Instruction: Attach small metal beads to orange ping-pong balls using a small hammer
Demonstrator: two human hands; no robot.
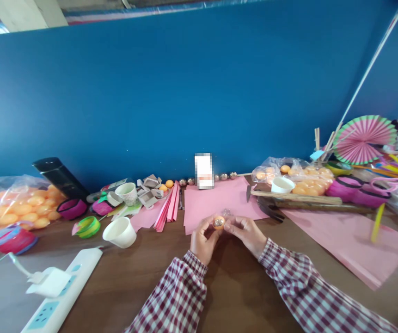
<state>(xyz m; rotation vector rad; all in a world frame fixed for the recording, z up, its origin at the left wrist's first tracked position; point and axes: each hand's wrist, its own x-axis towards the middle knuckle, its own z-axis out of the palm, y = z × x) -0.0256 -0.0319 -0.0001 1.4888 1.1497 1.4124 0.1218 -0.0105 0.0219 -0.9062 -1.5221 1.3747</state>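
Observation:
My left hand is closed, its fingertips pinching a small orange ball above the table. The side of the ball toward me shows a pale, shiny patch; whether that is an opening or something inside, I cannot tell. My right hand is beside it, with thumb and fingers pinched together at the ball's right edge. A small clear, glinting bit shows just behind the right fingertips, too blurred to name. Beyond both hands lies a pink paper sheet on the brown table.
Bags of orange balls stand left and right. A paper cup, a white power strip and folded pink paper are on the left. A hammer lies right, near a pink sheet. A blue partition closes the back.

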